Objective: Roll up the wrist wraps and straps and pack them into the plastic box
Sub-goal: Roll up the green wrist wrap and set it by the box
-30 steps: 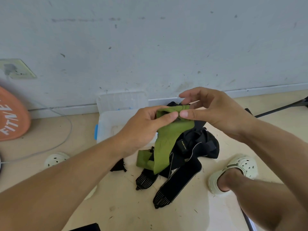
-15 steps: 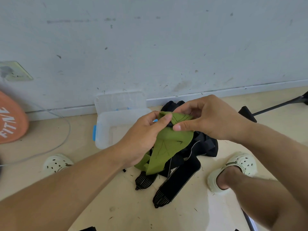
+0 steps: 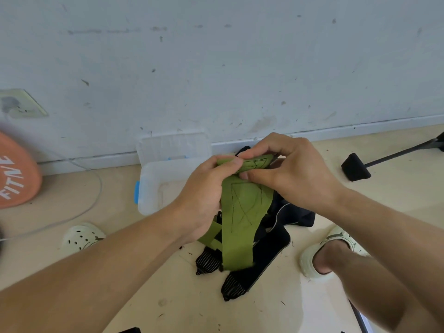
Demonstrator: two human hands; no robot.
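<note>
While the left hand (image 3: 204, 188) and right hand (image 3: 288, 169) both pinch the top end of the green wrap (image 3: 242, 212), its first turn is just forming, so the rolling step looks barely begun. The rest hangs loose above the black straps (image 3: 269, 246) heaped on the floor, with the plastic box (image 3: 153, 186) open just behind. Next, I judge, comes turning the roll downward, kept tight and square.

wall: scuffed pale grey wall (image 3: 216, 68) with white baseboard
socket: wall outlet plate (image 3: 21, 104), left
disc: orange round plate (image 3: 14, 174) with white lettering
cable: thin grey cord (image 3: 95, 188) on beige floor
stand: black foot (image 3: 355, 167), right
</note>
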